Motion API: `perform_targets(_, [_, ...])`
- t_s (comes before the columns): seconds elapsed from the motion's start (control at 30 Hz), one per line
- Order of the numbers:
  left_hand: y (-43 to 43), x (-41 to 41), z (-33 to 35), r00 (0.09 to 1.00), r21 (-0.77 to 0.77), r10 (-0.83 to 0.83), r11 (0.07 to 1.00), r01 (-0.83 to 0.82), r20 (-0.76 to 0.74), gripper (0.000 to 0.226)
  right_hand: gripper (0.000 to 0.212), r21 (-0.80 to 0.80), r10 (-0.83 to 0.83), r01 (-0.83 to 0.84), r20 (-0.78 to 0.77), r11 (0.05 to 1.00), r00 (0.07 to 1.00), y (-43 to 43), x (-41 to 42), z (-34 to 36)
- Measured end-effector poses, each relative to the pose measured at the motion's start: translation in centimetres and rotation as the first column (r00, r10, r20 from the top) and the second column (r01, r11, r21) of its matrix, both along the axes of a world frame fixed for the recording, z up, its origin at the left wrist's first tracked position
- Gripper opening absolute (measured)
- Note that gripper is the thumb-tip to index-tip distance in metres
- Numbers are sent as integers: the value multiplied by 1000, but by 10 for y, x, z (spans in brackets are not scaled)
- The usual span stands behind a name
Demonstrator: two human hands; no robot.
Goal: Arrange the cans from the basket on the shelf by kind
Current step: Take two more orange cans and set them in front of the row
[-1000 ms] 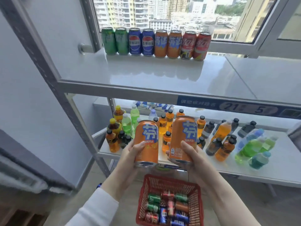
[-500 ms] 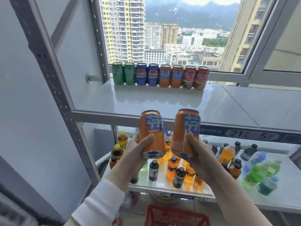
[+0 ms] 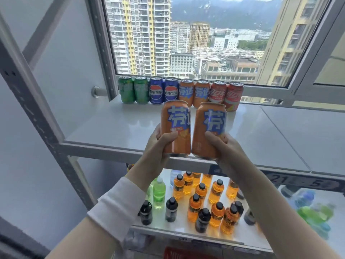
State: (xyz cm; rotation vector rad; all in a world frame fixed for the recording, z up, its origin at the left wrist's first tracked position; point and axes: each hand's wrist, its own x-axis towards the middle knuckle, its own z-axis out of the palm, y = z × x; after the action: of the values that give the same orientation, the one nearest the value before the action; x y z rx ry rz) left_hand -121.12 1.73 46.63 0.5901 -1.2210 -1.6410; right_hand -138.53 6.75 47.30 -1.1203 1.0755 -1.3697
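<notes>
Over shelf (image 3: 112,128) edge, hands (image 3: 156,152) (image 3: 228,152) grip cans (image 3: 176,124) (image 3: 210,128).

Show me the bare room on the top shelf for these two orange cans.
Top shelf: a wide bare strip lies between the can row and the front edge, and more right of the red cans. The lower shelf is crowded with bottles.

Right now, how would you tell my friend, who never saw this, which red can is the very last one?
Find the top shelf under the window; eight cans stand in a row along its back. Follow them rightward past green cans, blue cans and orange cans. The last red can ends the row, with a neighbour only on its left.
</notes>
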Motion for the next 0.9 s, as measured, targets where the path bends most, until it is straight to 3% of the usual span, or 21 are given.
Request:
perform_targets(0.27, [-67,-18,9,998,-42,-53,998,54,32,61,45,-2,-21,21,53,1000,998,-54,-15,8])
perform_targets(0.4, [-102,-26,14,995,-74,-55,995,61,88,54,77,-4,-54,54,66,999,996,-79,-19,8])
perform_targets(0.57, [-137,-39,12,977,-96,-79,990,99,201,97,101,-32,-120,122,39,992,992,-106,-26,7])
perform_targets(0.8, [-170,-47,8,957,-133,-90,982,131,277,82,98,-55,-162,160,-40,986,986,-132,-35,-4])
perform_targets(0.9, [-180,-47,4,939,-183,-39,977,107,340,70,82,-74,-179,171,-105,982,978,-140,-42,-9])
